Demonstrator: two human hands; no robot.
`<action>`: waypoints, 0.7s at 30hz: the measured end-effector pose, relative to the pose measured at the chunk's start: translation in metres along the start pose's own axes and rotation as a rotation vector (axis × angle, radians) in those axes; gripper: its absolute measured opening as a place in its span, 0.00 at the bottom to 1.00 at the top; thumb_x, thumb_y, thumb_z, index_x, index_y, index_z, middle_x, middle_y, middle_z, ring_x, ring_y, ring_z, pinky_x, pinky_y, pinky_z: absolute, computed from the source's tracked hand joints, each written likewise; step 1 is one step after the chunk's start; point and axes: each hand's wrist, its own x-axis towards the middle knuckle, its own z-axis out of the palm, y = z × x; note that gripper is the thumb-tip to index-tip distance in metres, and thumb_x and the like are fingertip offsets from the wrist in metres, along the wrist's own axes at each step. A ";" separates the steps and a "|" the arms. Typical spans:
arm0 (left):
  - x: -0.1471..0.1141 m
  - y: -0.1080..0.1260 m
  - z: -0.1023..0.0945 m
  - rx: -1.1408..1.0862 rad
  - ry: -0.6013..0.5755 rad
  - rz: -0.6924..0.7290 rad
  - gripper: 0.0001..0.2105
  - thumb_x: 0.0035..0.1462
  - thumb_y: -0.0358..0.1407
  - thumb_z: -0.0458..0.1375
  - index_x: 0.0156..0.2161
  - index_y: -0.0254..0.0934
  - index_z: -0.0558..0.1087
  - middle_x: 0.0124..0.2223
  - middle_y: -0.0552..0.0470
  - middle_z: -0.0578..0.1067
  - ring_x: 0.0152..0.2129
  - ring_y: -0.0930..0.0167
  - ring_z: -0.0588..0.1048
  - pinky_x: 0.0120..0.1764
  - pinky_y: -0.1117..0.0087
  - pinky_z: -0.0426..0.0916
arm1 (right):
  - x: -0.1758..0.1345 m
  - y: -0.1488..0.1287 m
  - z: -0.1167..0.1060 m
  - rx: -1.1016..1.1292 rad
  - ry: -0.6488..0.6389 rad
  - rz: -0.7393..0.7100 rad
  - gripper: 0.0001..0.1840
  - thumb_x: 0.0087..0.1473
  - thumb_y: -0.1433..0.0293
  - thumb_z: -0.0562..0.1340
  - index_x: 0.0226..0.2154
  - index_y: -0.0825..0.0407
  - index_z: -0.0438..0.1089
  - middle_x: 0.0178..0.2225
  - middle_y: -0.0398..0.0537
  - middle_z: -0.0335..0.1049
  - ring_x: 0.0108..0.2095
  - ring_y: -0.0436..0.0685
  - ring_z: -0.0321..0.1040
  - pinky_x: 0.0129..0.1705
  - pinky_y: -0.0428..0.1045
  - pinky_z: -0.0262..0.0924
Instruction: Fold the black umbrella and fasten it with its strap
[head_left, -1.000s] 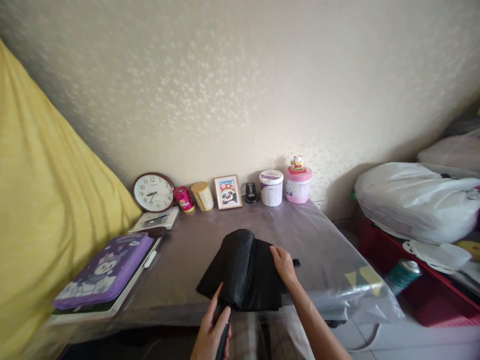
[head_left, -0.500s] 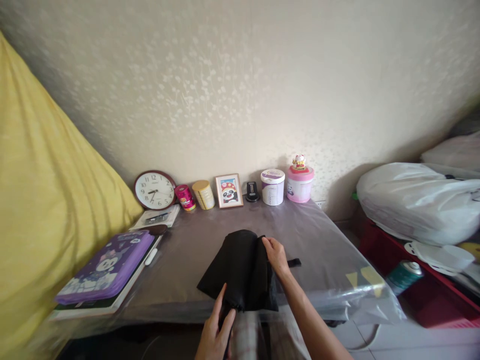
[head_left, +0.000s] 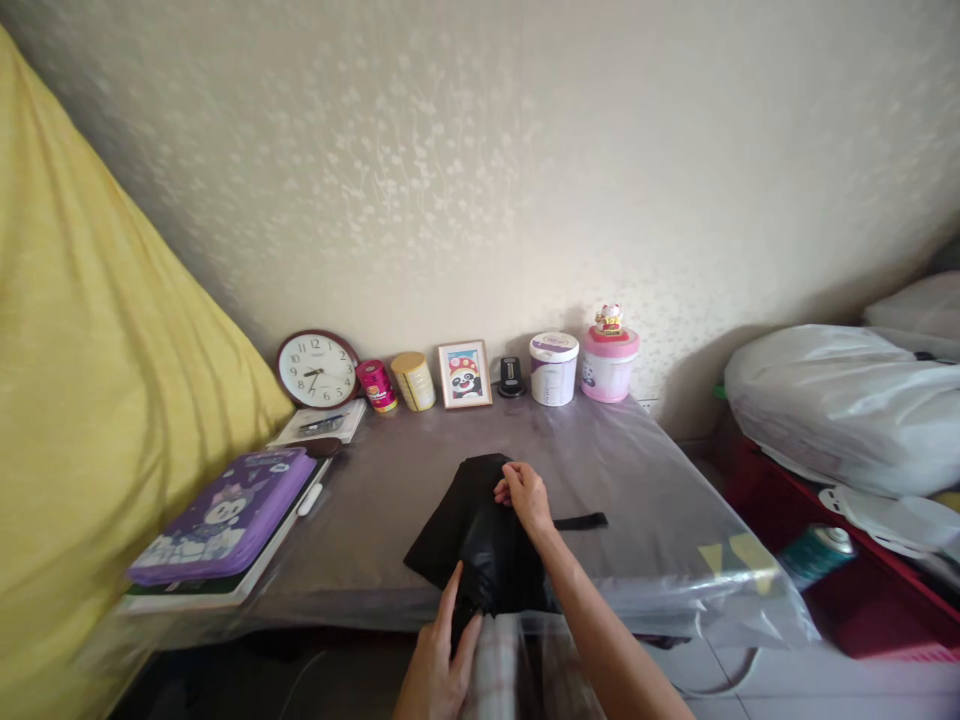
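A black folding umbrella [head_left: 469, 520] lies loosely furled at the front edge of the table, its fabric in flat folds. Its strap [head_left: 581, 521] sticks out to the right across the tabletop. My left hand [head_left: 442, 660] is closed around the near end of the umbrella, where the handle is mostly hidden. My right hand [head_left: 523, 495] rests on the far part of the fabric with fingers curled, seemingly pinching a fold; the fingertips are partly hidden.
The plastic-covered table [head_left: 637, 500] holds a purple case [head_left: 225, 515] on books at left. Along the wall stand a clock [head_left: 317, 370], tins, a picture frame [head_left: 465, 375], and two tubs, one topped by a figurine [head_left: 609, 322]. A red crate [head_left: 855, 615] sits at right.
My right hand has moved left across the umbrella from its right edge, and its fingers have curled in. The fabric folds have shifted, and more of the strap shows. The view has shifted slightly.
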 end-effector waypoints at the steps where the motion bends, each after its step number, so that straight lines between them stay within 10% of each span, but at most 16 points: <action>1: 0.000 0.001 0.000 0.001 -0.001 -0.008 0.28 0.60 0.44 0.45 0.63 0.37 0.46 0.60 0.46 0.59 0.57 0.67 0.58 0.59 0.61 0.51 | 0.000 0.000 0.001 0.021 -0.024 0.002 0.19 0.52 0.60 0.49 0.37 0.57 0.63 0.22 0.48 0.70 0.20 0.52 0.67 0.22 0.46 0.60; 8: -0.002 0.004 -0.001 -0.025 0.013 -0.016 0.28 0.60 0.45 0.45 0.62 0.37 0.47 0.61 0.47 0.59 0.57 0.69 0.58 0.58 0.66 0.51 | -0.022 0.007 -0.004 -0.060 -0.127 -0.326 0.15 0.55 0.65 0.52 0.43 0.55 0.62 0.31 0.47 0.70 0.32 0.52 0.68 0.39 0.49 0.63; 14: -0.003 0.009 0.001 -0.064 0.080 -0.025 0.36 0.60 0.44 0.47 0.63 0.41 0.28 0.61 0.45 0.57 0.56 0.68 0.60 0.55 0.66 0.56 | -0.061 0.008 -0.008 -0.396 -0.223 -0.764 0.10 0.55 0.69 0.56 0.40 0.51 0.69 0.47 0.51 0.66 0.49 0.58 0.60 0.51 0.57 0.55; 21: 0.000 0.012 -0.003 0.120 -0.029 0.058 0.25 0.61 0.42 0.43 0.62 0.41 0.49 0.61 0.51 0.58 0.56 0.69 0.60 0.55 0.70 0.55 | -0.077 0.007 -0.007 -0.428 -0.304 -0.772 0.11 0.56 0.69 0.56 0.42 0.50 0.68 0.47 0.48 0.68 0.54 0.59 0.57 0.58 0.62 0.45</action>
